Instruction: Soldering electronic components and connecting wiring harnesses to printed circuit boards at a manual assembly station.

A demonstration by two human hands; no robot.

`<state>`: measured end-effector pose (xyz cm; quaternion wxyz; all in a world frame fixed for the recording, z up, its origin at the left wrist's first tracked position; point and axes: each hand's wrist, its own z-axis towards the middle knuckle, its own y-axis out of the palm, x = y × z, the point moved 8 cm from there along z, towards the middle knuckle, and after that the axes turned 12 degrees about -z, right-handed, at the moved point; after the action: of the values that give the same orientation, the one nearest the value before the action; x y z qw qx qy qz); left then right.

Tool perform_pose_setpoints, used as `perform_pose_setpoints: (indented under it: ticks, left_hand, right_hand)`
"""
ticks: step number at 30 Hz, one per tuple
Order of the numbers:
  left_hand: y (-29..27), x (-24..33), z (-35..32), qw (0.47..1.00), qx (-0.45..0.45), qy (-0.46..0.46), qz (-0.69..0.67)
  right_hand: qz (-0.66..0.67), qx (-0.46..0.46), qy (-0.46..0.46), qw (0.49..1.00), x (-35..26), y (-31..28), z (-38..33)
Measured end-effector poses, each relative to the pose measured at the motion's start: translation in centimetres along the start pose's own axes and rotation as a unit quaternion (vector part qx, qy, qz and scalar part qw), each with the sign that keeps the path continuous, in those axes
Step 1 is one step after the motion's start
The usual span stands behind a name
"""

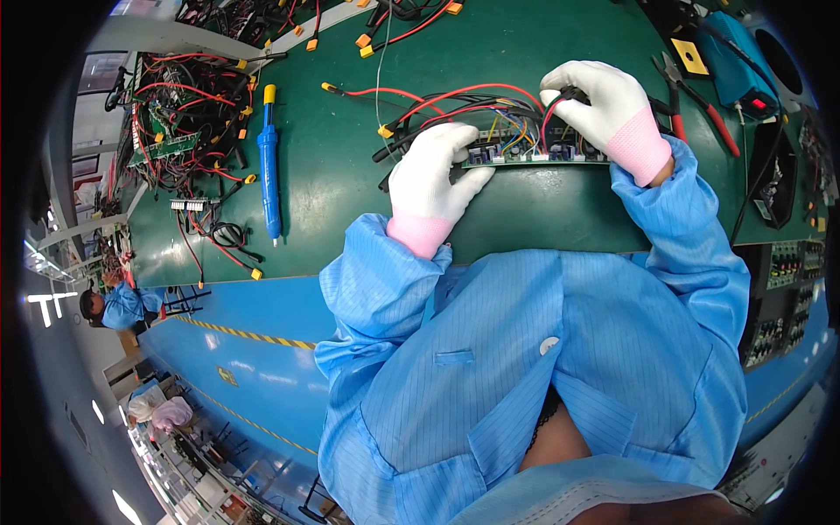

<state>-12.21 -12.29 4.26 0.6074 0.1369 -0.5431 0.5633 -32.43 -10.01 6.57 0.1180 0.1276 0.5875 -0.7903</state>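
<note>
A long, narrow circuit board [560, 156] with small components and white connectors lies near me on the green bench. My left hand [430, 182], in a white glove with a pink cuff, is closed round the board's left end, thumb on the near side. My right hand [611, 107], gloved alike, pinches a black cable piece [572, 93] above the board's right part. Red wires [472, 87] and black leads arch from the board to the left, some ending in yellow connectors [385, 131]. Thin blue, yellow and orange wires [516, 122] cross the board's middle.
A blue desoldering pump [269, 171] lies left of the board. Beyond it is a heap of boards and wires [188, 114]. At right are red-handled cutters [713, 118] and a teal box [737, 66] with a red light. The green bench's [350, 249] front edge runs before me.
</note>
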Motion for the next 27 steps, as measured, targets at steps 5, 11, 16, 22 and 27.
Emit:
perform_pose_setpoints:
  ticks: [5,11,16,22,27]
  left_hand:
    - [-0.3,-0.2,0.2,0.999,-0.018,0.026,-0.004]
    - [-0.5,-0.2,0.2,0.996,-0.033,0.086,0.012]
    - [-0.6,-0.6,0.3,0.995,-0.027,0.085,-0.033]
    - [-0.5,-0.6,0.4,0.997,-0.037,0.062,-0.029]
    - [-0.5,-0.1,0.3,0.998,-0.037,0.048,-0.009]
  right_hand:
    - [0.023,-0.004,0.029,0.999,0.4,0.5,0.2]
    - [0.038,-0.014,0.040,0.998,0.5,0.6,0.4]
    - [0.045,-0.016,0.027,0.998,0.5,0.5,0.4]
    - [0.045,-0.028,0.014,0.998,1.3,0.9,0.2]
    - [0.091,-0.041,-0.035,0.994,1.6,-0.5,-0.8]
